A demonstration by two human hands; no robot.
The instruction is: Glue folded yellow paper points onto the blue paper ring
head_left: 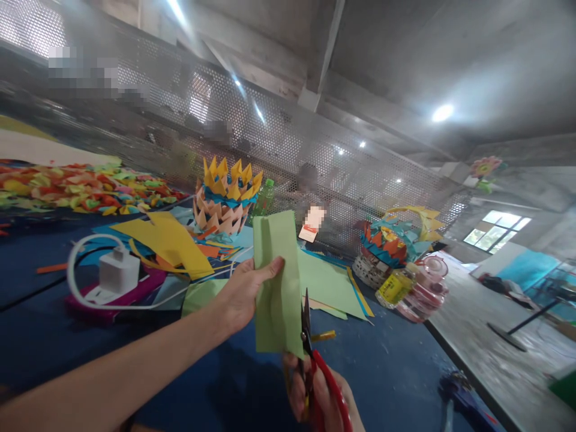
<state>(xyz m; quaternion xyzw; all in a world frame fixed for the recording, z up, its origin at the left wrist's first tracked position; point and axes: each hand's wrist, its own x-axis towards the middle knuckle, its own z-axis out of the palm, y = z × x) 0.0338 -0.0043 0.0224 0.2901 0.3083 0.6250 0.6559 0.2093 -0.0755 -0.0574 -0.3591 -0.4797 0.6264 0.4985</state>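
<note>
A pale green paper strip [276, 294] stands upright in front of me, creased lengthwise. My left hand [249, 291] pinches it at its left side, the thumb lying across its face. Below and to the right, my right hand [326, 393] grips red-handled scissors [333, 390]. Their dark blades are parted at the strip's lower right edge; whether they bite into the paper I cannot tell. Behind the strip lie larger green paper sheets [326, 282]. A small yellow stick-like piece [324, 335] rests on the table just right of the blades.
On the blue table [382, 372], a folded-paper basket [225, 198] and a second basket [380, 255] stand at the back. A yellow-labelled bottle [393, 288] and pink jug [427, 291] are at right. A power strip [108, 294] with a white cable sits left, near colourful paper scraps [85, 186].
</note>
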